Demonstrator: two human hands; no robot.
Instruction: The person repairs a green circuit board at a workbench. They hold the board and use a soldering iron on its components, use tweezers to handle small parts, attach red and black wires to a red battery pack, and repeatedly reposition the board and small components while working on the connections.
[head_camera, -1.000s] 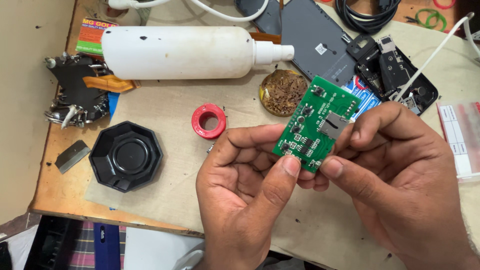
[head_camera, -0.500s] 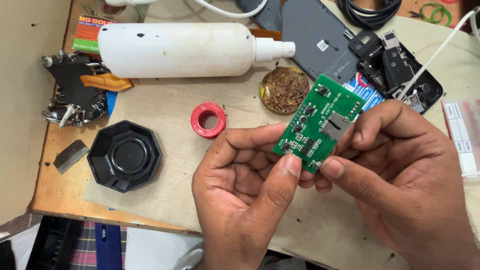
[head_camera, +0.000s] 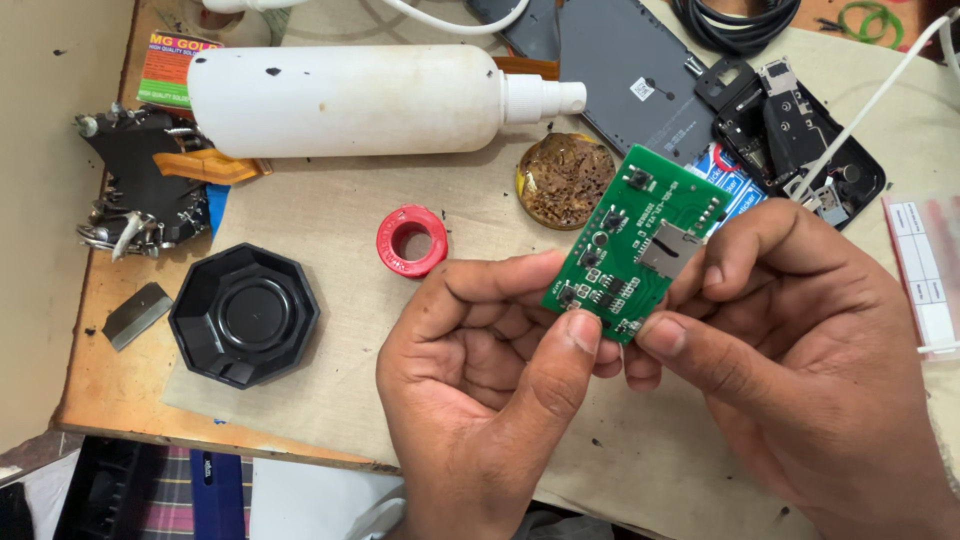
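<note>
Head view: the left hand (head_camera: 490, 400) and right hand (head_camera: 800, 370) together pinch a green circuit board (head_camera: 637, 240) by its lower edge, lifted above the cloth-covered table (head_camera: 330, 330) in front of the brown flux tin (head_camera: 565, 180). Judging by this, gripping only the edges keeps fingers off the parts. The board is rectangular, tilted, with small black chips and a silver card slot.

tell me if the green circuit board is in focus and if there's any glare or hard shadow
Head view: the green circuit board is sharp, its parts distinct; light is soft and even, no glare; the white bottle casts only a faint shadow; the left hand and right hand show no blur.
</note>
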